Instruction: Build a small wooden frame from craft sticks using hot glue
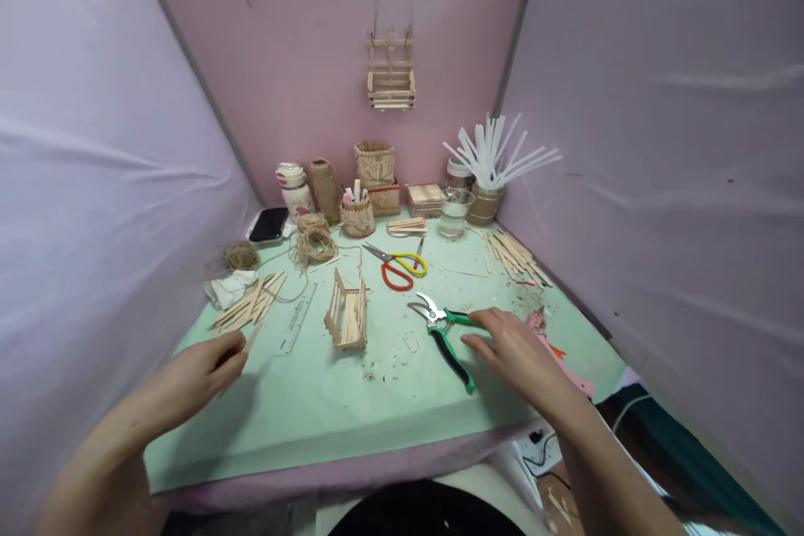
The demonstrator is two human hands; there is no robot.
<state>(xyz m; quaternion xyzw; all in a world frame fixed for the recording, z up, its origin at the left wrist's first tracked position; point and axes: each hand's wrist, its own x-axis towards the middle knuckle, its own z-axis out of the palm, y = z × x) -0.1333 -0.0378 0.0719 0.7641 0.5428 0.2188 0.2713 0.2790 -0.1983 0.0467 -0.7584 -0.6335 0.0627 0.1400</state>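
Observation:
My left hand point(213, 362) is closed around a thin flat wooden craft stick point(252, 338), whose tip sticks out past the fingers above the table's left side. My right hand point(512, 347) reaches over the pruning shears point(449, 356), its fingertips at the upper green handle and its thumb spread apart from them. The shears lie on the table with blades and handles apart. Between my hands stands a small frame made of craft sticks point(352, 318), with slatted sides. A small cut piece of stick point(410, 343) and crumbs lie beside it.
Red-and-yellow scissors point(402, 264) and a clear ruler point(296, 320) lie on the green table point(282, 402). Loose sticks point(251, 301) lie left, more sticks point(518, 255) right. Twine coils point(314, 243), a water cup point(453, 218) and a pot of white strips point(487, 203) stand behind.

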